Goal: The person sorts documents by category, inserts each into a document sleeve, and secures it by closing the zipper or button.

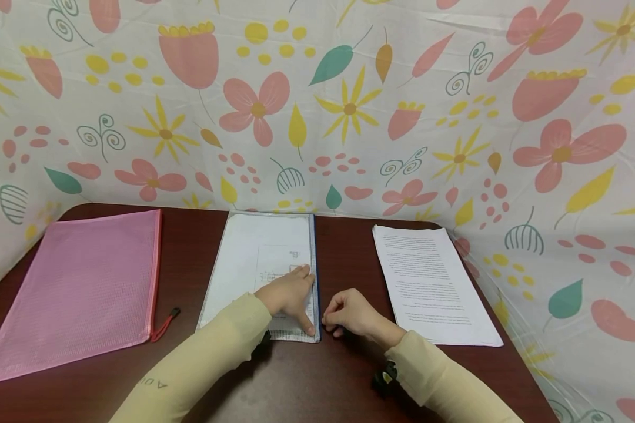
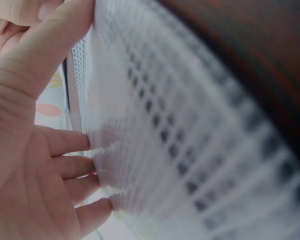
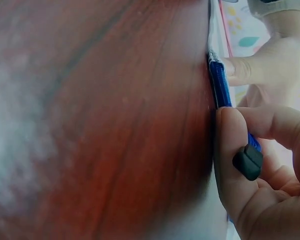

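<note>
A clear mesh zip folder (image 1: pixel 233 264) with a blue zipper edge (image 1: pixel 317 252) lies in the middle of the table, a printed sheet showing inside it. My left hand (image 1: pixel 292 295) rests spread on its right side, thumb near the lower right corner. In the left wrist view the fingertips touch the mesh surface (image 2: pixel 135 150). Beside the folder's right edge, my right hand (image 1: pixel 351 314) pinches the blue zipper cord between thumb and forefinger. Its black end (image 3: pixel 248 162) sticks out from the fingers in the right wrist view. The zipper's slider is hidden.
A pink mesh zip folder (image 1: pixel 95 282) with a red zipper and pull cord (image 1: pixel 164 326) lies at the left. To the right sits a stack of printed paper (image 1: pixel 428 282). A floral cloth (image 1: pixel 317 106) hangs behind the dark wooden table (image 1: pixel 307 382).
</note>
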Tool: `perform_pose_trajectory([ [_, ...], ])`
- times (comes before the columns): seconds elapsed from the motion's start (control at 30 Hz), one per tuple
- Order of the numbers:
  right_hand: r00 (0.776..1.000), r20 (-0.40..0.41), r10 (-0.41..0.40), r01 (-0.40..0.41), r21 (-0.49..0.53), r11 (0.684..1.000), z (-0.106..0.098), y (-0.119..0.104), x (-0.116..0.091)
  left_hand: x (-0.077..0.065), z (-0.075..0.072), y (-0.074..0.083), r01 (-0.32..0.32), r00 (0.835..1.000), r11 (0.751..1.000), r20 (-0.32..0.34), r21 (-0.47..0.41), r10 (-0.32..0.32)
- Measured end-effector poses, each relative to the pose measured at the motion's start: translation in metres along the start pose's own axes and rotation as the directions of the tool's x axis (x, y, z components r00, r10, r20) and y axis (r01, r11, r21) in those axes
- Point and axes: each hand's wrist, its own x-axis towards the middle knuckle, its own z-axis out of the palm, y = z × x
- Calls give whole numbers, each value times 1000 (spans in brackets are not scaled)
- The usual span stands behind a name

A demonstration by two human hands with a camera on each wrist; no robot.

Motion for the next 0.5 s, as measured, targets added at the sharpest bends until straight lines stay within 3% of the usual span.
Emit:
perform_pose_trajectory([
  [0.5,1000,-24,10,-11,-6,1000,-3,-3,7,-2,-1,1,-3,1000,1000,2,0,3],
])
